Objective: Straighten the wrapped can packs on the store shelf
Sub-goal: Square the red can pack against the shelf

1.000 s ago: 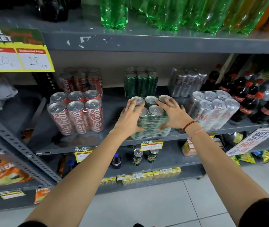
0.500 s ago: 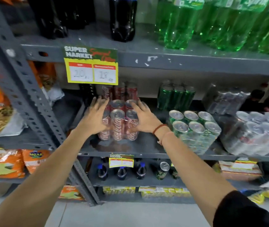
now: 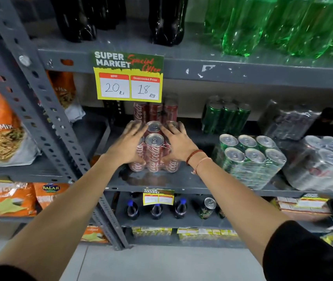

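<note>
With both arms stretched to the grey shelf, my hands clamp the red cola can pack from either side. My left hand is flat on the pack's left face, fingers spread and reaching over the can tops. My right hand presses the pack's right face the same way, fingers splayed, thread bands on the wrist. Neither hand curls closed; both are open palms squeezing the pack between them. The pack stands upright on the shelf board, near its front edge, straight below the yellow price tag. Just behind the pack sits a second red pack, partly hidden by the tag. Right of the red pack, a bit apart, is a green can pack, tilted; further right a silver can pack. Behind the green one, another green pack. Left of the red pack the board is bare up to the slotted upright.
</note>
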A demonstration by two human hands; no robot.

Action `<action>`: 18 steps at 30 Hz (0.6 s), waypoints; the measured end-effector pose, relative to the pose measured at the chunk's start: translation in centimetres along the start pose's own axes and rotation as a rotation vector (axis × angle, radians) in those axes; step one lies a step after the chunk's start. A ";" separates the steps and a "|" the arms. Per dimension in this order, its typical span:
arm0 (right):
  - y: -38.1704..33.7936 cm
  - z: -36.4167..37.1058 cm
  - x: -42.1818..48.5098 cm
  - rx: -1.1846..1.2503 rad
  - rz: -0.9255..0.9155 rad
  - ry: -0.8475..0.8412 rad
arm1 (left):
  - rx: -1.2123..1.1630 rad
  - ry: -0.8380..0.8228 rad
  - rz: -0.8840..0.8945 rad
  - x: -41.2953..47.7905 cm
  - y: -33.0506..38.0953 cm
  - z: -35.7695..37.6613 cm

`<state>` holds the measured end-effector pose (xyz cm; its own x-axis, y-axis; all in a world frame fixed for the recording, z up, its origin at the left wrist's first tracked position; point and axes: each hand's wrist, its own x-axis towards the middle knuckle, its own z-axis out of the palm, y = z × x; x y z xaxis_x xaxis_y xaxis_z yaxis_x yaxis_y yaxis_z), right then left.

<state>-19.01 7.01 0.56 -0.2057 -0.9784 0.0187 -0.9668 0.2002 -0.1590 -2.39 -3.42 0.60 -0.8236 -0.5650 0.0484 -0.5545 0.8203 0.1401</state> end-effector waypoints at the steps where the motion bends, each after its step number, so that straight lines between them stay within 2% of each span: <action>1: 0.0 0.0 -0.3 -0.005 -0.007 0.002 | 0.007 -0.002 0.003 -0.2 0.1 0.0; 7: -0.8 0.5 -2.5 0.058 -0.001 -0.010 | 0.003 0.018 0.003 -2.4 0.6 0.4; 18: -1.4 0.2 -4.1 0.035 -0.008 0.009 | 0.017 0.007 -0.025 -4.1 1.4 0.1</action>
<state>-16.79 10.73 0.46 -0.1996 -0.9794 0.0293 -0.9625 0.1904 -0.1931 0.23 0.06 0.46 -0.8086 -0.5861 0.0525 -0.5770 0.8072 0.1247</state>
